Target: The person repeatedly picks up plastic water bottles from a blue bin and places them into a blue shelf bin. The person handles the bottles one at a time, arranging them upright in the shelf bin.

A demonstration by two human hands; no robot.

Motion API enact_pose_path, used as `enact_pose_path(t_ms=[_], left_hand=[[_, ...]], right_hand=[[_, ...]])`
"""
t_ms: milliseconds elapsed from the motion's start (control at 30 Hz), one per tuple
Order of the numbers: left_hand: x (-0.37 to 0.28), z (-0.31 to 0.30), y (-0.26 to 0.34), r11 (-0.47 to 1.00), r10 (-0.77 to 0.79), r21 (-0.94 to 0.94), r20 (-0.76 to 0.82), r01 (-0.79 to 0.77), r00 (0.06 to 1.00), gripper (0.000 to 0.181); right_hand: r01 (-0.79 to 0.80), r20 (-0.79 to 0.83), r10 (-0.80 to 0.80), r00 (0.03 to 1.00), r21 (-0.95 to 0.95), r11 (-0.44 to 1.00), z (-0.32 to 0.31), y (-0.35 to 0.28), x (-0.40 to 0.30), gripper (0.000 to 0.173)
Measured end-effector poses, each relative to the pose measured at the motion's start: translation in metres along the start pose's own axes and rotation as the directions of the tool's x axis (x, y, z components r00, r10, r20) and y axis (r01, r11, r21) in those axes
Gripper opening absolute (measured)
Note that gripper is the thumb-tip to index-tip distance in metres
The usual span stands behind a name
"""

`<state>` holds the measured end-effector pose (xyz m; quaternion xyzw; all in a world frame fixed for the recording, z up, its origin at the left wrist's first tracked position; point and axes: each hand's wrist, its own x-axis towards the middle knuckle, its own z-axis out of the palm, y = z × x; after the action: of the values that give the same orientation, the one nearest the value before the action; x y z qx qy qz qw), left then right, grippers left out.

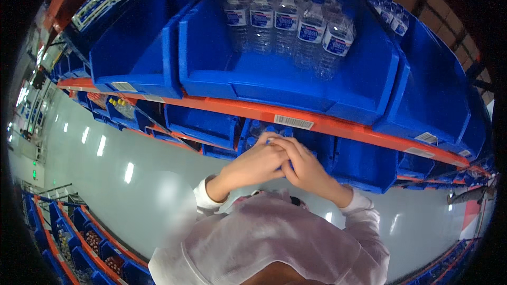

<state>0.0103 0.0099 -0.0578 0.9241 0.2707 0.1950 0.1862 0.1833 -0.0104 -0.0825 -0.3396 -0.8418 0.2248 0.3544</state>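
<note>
My left hand (253, 162) and my right hand (305, 166) meet in front of my chest, with the fingers overlapping. No object shows between them, though the overlap hides the palms and several fingertips. Beyond them, a large blue plastic bin (277, 89) stands on an orange shelf beam (245, 107). Inside it, several clear plastic water bottles (309, 33) with blue caps stand upright in rows towards the back and right. Just past my hands, more capped bottles (253, 130) sit in a lower blue bin, partly covered by my hands.
Blue bins (130, 63) flank the middle one; the bin at right (431, 99) has bottles at its back. Lower shelves hold further bins (202, 126). Another rack (85, 249) stands at lower left. A person's legs (469, 196) show at the far right. Cardboard boxes (435, 4) lie behind.
</note>
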Motion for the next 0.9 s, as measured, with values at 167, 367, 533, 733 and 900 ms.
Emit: enact_pose_path(t_ms=[167,367,533,733,900], left_hand=[[0.044,-0.074,0.029,0.914,0.277,0.405,-0.565,-0.031,0.777,0.049],[0.17,-0.086,-0.061,0.999,0.0,0.026,-0.816,0.036,0.579,0.062],[0.168,-0.071,-0.068,0.949,-0.064,0.157,-0.752,0.272,0.656,0.074],[0.162,-0.07,-0.068,0.93,-0.18,0.105,-0.704,0.351,0.687,0.08],[0.162,-0.078,-0.068,0.981,-0.053,0.068,-0.809,0.184,0.585,0.075]], right_hand=[[0.265,-0.216,-0.395,0.893,-0.456,0.85,-0.098,-0.048,0.086,0.041],[0.055,-0.393,-0.653,0.647,-0.83,0.555,-0.165,0.033,0.212,0.026],[-0.238,-0.458,-0.497,0.738,-0.864,0.444,-0.137,0.085,0.233,0.037],[-0.132,-0.476,-0.286,0.831,-0.67,0.731,-0.144,0.063,0.222,0.031],[0.028,-0.511,-0.316,0.799,-0.493,0.87,-0.132,0.002,0.193,0.032]])
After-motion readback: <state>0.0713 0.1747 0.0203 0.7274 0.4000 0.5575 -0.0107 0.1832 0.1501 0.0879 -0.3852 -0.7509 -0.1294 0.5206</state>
